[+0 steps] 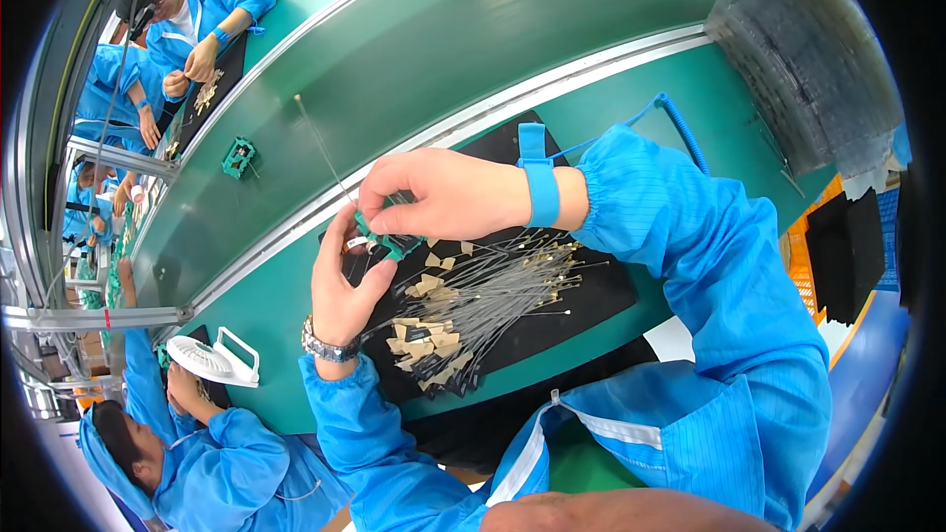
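Note:
My left hand [340, 291] grips a small green plastic frame [396, 246] with dark parts inside, its fingers behind it and its thumb along the near edge. From above, my right hand [448, 192] reaches over that frame, thumb and forefinger pinched together at its upper side; whatever is between them is hidden. A thin grey cable [320, 143] sticks up from behind my hands toward the conveyor. Just below lies a pile of grey antenna cables [493, 296] with gold-coloured ends and tan backing pieces [429, 286], spread over a black mat [596, 300].
Another green frame [237, 157] sits on the green conveyor [434, 54], beyond a metal rail [572, 71]. A blue coiled cord [680, 128] leads toward my right wrist strap [540, 187]. At left are a white fan [212, 360] and a co-worker [236, 453]; more people work across the conveyor.

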Action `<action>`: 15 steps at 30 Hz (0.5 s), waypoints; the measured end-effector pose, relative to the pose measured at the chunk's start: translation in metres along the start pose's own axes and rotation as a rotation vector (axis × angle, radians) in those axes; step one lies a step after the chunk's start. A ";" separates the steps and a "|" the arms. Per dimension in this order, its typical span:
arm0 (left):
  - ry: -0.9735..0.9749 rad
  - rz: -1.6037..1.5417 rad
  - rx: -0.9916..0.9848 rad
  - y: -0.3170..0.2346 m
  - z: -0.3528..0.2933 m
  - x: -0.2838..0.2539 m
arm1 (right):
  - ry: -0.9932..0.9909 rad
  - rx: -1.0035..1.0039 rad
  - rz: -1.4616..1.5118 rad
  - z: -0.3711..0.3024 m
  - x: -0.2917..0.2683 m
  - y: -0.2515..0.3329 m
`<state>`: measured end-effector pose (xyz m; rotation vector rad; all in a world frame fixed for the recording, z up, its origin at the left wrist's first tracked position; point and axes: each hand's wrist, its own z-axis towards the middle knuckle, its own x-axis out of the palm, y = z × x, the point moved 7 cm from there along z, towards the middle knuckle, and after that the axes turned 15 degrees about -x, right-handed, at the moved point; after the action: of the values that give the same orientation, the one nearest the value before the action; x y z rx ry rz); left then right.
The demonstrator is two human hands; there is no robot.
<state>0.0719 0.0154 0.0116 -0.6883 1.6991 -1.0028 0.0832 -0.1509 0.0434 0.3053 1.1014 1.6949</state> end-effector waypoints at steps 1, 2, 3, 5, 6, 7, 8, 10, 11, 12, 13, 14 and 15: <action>0.019 -0.032 -0.020 0.003 0.000 0.001 | 0.009 -0.011 -0.021 0.000 0.001 0.001; 0.020 -0.033 -0.021 0.005 0.001 0.001 | 0.009 -0.009 -0.021 -0.001 0.002 0.001; 0.041 -0.036 -0.026 0.008 0.001 0.002 | 0.010 -0.021 -0.023 -0.002 0.003 0.001; 0.063 -0.041 -0.032 0.014 0.001 0.001 | 0.013 -0.032 -0.025 -0.001 0.005 0.003; 0.064 -0.049 -0.029 0.016 0.001 0.000 | 0.020 -0.023 -0.036 0.001 0.006 0.003; 0.067 -0.054 -0.028 0.017 0.001 0.001 | 0.025 -0.014 -0.045 0.000 0.006 0.004; 0.069 -0.052 -0.030 0.017 0.001 0.003 | 0.022 -0.013 -0.044 0.000 0.005 0.006; 0.077 -0.158 -0.010 0.015 0.000 0.005 | 0.006 0.001 -0.048 0.000 0.004 0.007; 0.081 -0.160 -0.011 0.016 0.000 0.006 | 0.005 0.005 -0.048 0.000 0.005 0.007; 0.081 -0.173 -0.019 0.017 0.001 0.006 | -0.009 0.016 -0.066 -0.001 0.005 0.006; 0.082 -0.186 -0.025 0.018 0.001 0.007 | -0.023 0.027 -0.083 -0.002 0.004 0.005; 0.086 -0.186 -0.027 0.017 0.001 0.008 | -0.026 0.031 -0.083 -0.002 0.004 0.005; 0.081 -0.217 -0.022 0.015 0.001 0.009 | -0.026 0.036 -0.088 -0.003 0.004 0.004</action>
<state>0.0695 0.0149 -0.0055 -0.8708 1.7342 -1.1773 0.0773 -0.1489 0.0439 0.2963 1.1113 1.5905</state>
